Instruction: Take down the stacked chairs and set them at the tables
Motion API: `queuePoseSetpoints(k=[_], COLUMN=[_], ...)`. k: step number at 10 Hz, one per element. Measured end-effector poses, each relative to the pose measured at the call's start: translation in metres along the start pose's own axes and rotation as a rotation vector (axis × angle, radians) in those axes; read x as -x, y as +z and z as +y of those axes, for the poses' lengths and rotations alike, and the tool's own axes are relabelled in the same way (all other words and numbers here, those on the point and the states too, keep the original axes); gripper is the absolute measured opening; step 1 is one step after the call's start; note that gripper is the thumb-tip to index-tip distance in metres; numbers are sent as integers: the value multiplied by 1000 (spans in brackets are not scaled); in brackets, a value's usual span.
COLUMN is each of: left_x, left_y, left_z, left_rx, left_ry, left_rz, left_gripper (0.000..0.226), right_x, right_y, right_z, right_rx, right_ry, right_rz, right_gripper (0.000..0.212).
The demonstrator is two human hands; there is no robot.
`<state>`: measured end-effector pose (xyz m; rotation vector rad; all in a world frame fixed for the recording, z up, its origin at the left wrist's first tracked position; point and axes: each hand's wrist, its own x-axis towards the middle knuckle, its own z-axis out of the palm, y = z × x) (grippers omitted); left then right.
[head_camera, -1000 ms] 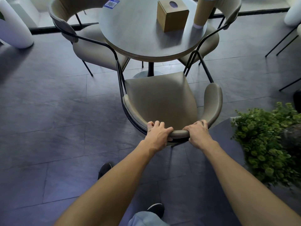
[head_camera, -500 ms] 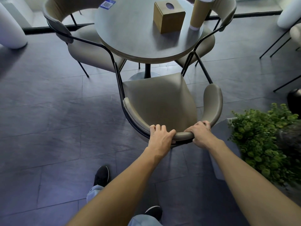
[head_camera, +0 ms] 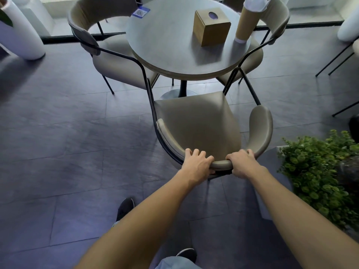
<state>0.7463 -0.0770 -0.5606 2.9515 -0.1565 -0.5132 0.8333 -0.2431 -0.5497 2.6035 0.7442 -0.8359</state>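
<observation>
Hands hold the curved backrest of the near chair (head_camera: 198,121), which stands on the dark tiled floor (head_camera: 58,152) with its seat facing the round worktop (head_camera: 174,41). Left of the worktop stands a second chair (head_camera: 116,61), its seat partly tucked under the rim. On the worktop sit a blue QR card (head_camera: 141,12), a brown tissue box (head_camera: 211,26) and a tall paper tube (head_camera: 246,20). The left hand (head_camera: 196,164) is curled over the near chair's backrest, its grip closed on the padding; the right hand (head_camera: 242,162) clasps the same rail just beside it. Right of the worktop a third chair (head_camera: 275,18) is tucked in, and nearer the person a leafy plant (head_camera: 318,175) stands.
</observation>
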Motion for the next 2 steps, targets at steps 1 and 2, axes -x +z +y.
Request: queuePoseSetpoints(k=[1,2], left_x=[7,14], left_y=[-16,-30], left_z=[-21,-38], left_rx=[-80,-156], left_ry=[1,-7], left_rz=[-10,6], left_gripper=[53,53], right_x=[8,15], right_y=[-19,-33], right_z=[-13,-27], right_rx=[-49,-120], right_ry=[-7,-38], right_rz=[-53,-40], right_gripper=[34,46])
